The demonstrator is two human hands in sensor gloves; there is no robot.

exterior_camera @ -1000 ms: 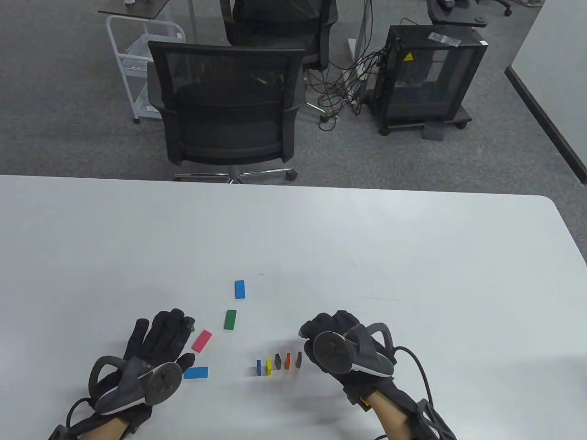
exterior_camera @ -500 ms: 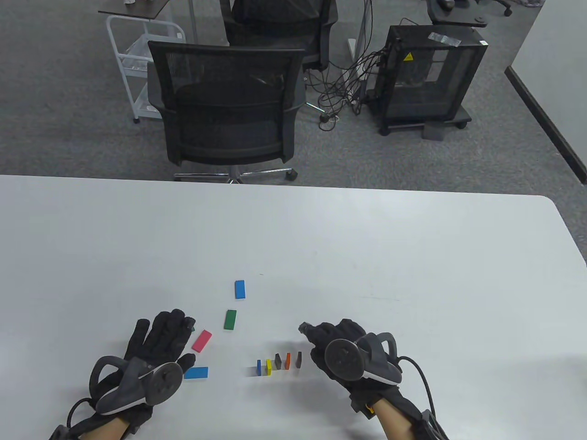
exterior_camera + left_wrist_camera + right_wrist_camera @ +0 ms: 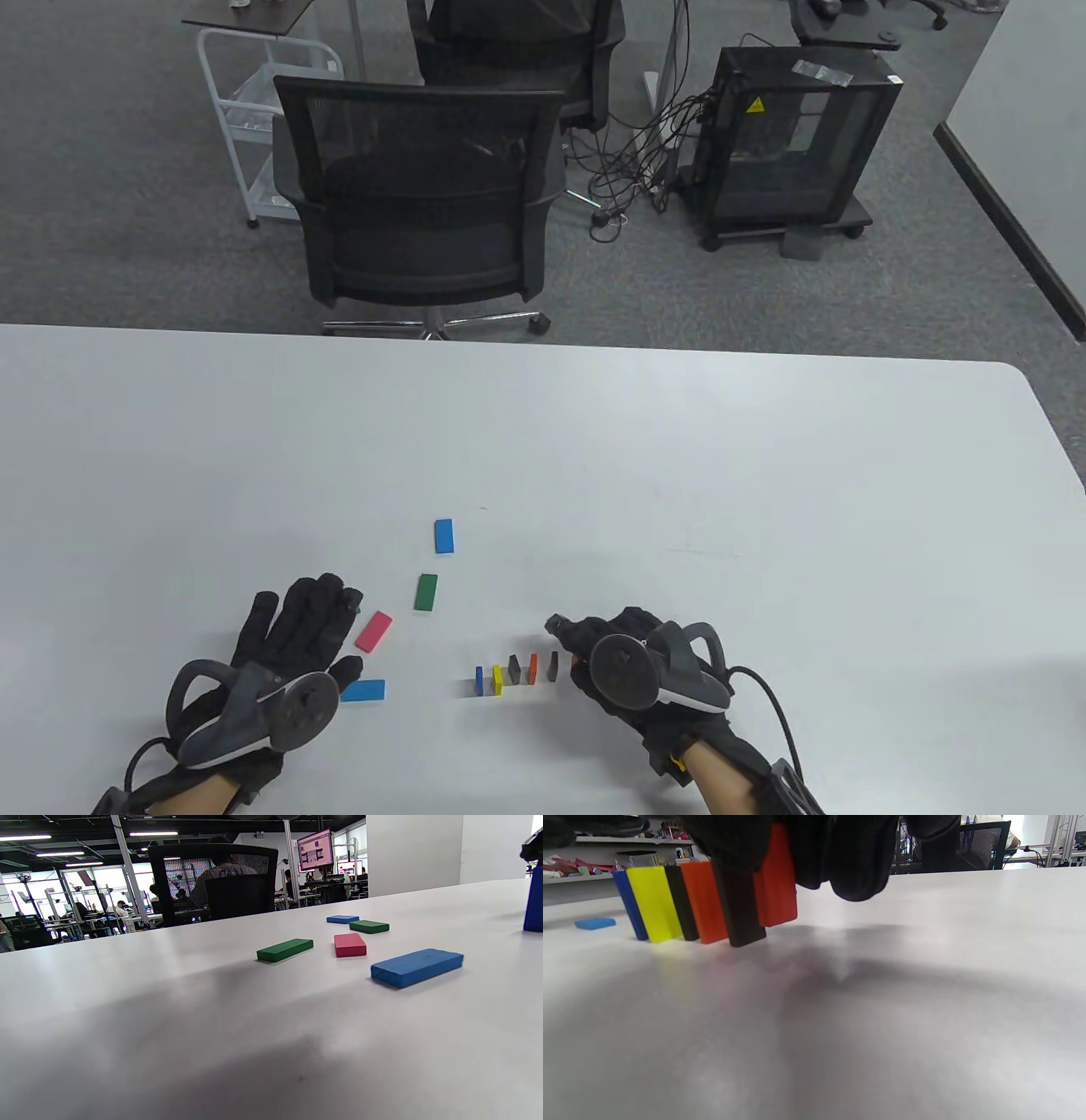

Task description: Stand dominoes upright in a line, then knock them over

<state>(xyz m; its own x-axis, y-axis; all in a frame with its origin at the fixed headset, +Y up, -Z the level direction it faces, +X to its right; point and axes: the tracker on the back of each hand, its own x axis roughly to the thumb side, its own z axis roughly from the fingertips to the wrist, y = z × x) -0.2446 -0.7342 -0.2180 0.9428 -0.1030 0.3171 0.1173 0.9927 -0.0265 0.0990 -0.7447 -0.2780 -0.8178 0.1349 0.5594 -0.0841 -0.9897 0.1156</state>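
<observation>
1. Clearly, the right hand (image 3: 624, 658) is holding a red-orange domino (image 3: 776, 878) upright in a closed grip, its lower edge looking just clear of the table (image 3: 679, 475), probably so it sets down square.
2. Just left of that grip, the standing row (image 3: 516, 671) is running blue, yellow, black, orange, dark, closely spaced so a fall can carry.
3. Left hand (image 3: 293, 632) is resting flat, fingers straight, gripping nothing; loose dominoes (image 3: 415, 965) are lying just beyond it.
4. No containers are showing.
</observation>
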